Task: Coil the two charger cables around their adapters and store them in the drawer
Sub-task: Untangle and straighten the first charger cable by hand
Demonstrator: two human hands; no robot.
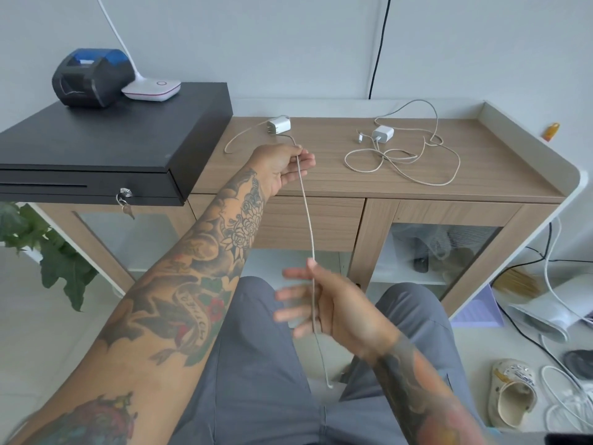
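I see the drawer (313,223) in the cabinet (378,175) front shut, so I cannot tell what is in it. Right of it, a glass door (442,248) shows dark shapes on a shelf, too blurred for me to name. The black cash box (106,146) on the cabinet's left end is shut too, with a key (125,203) hanging in its lock. On the box sit a printer (91,77) and a white lamp base (152,88).

My left hand (282,168) pinches the first cable (306,220) just in front of its adapter (278,125), which lies on the cabinet top near the cash box. From that pinch the cable runs taut, down over the cabinet edge, to my right hand (324,303). That hand has the cable between thumb and palm, fingers spread and blurred. Below it the free end hangs loose over my lap.

The second adapter (382,133) lies further right on the top, well apart from the first, with its cable (414,159) sprawled in loose loops around it, untouched.

For writing, I can see a lettered banner in the forearm tattoo (192,319), but cannot read it. No brand shows on the adapters, printer or lamp base.
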